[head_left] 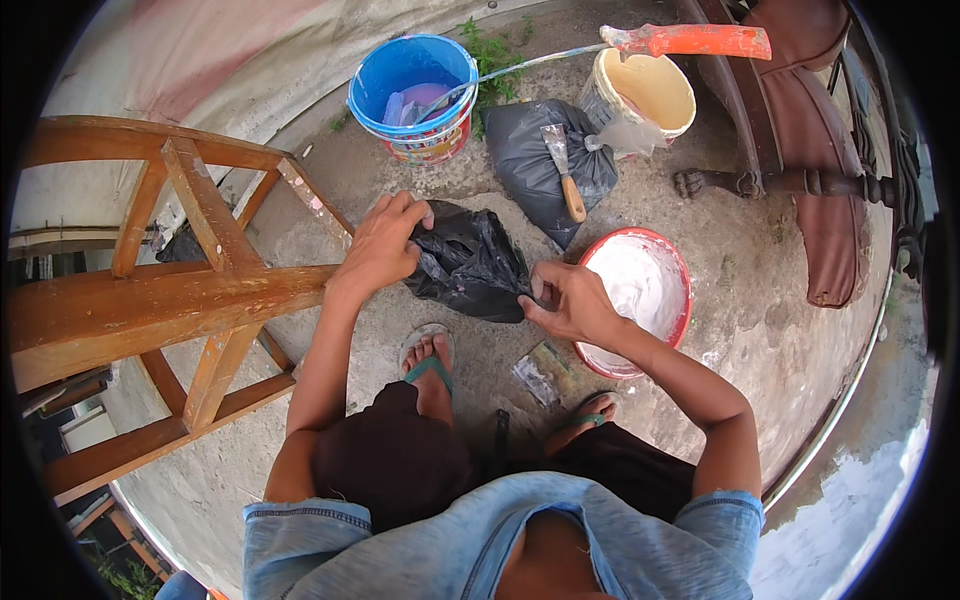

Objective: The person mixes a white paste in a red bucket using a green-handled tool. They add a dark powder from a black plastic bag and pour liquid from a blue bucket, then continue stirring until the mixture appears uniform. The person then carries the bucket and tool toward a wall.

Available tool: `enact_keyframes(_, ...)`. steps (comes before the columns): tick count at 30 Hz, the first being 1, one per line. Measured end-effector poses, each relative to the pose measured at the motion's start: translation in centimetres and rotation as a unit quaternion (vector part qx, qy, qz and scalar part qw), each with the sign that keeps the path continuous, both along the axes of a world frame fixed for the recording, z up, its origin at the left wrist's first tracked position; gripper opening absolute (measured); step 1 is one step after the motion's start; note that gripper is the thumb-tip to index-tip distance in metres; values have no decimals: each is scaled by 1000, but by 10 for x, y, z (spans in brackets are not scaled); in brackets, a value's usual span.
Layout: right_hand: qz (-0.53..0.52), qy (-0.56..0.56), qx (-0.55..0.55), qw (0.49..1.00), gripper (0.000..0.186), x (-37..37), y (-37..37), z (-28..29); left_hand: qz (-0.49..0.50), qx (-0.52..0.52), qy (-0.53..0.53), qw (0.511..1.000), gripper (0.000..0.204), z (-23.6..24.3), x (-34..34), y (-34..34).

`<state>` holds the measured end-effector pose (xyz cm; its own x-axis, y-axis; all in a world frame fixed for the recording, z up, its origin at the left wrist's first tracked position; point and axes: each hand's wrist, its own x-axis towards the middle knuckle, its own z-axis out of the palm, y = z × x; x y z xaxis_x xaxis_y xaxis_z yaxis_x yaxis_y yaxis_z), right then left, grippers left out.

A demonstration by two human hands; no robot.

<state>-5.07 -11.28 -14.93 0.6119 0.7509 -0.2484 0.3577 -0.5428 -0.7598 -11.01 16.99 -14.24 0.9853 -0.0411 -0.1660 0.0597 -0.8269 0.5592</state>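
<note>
A crumpled black plastic bag [468, 265] is stretched between my two hands, low over the concrete in front of my feet. My left hand [385, 243] pinches its upper left edge, with the fingertips curled in. At the lower right corner, my right hand [575, 303] grips the plastic between thumb and fingers. Just beyond that hand sits a red-rimmed tub [686, 290] holding thick white paste [632, 278]. A putty knife [565, 175] with a wooden handle lies on a filled, tied dark plastic bag [520, 150] farther off. What the bag in my hands contains is hidden.
A wooden ladder-like frame [190, 300] stands close on the left. Behind are a blue-lined bucket [366, 85] and a cream bucket [603, 105], with an orange-handled paint roller [700, 41] across them. Dark carved furniture [750, 110] stands at right. A stained flat piece [543, 375] lies between my feet.
</note>
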Motion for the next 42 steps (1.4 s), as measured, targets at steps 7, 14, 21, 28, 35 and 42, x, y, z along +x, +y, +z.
enact_keyframes(7, 32, 72, 127, 989, 33, 8, 34, -6, -57, -52, 38, 996, 35, 2, -2, -4)
enact_keyframes(14, -8, 67, 202, 977, 32, -6, 0, -1, 60, -80, -70, 993, 19, -2, 1, 1)
enact_keyframes(21, -219, 191, 286, 913, 32, -3, 22, 14, 103, -190, -180, 960, 16, 0, -1, -8)
enact_keyframes(28, -172, 252, 238, 922, 31, -11, 29, 14, 49, -379, -195, 904, 14, -5, 3, -17)
enact_keyframes(35, -90, 261, 203, 939, 37, -26, 52, 18, 51, -323, -275, 904, 19, 9, -4, -39)
enact_keyframes(42, -32, 288, 223, 931, 35, -34, 64, 45, 27, -301, -205, 931, 19, 27, -7, -42)
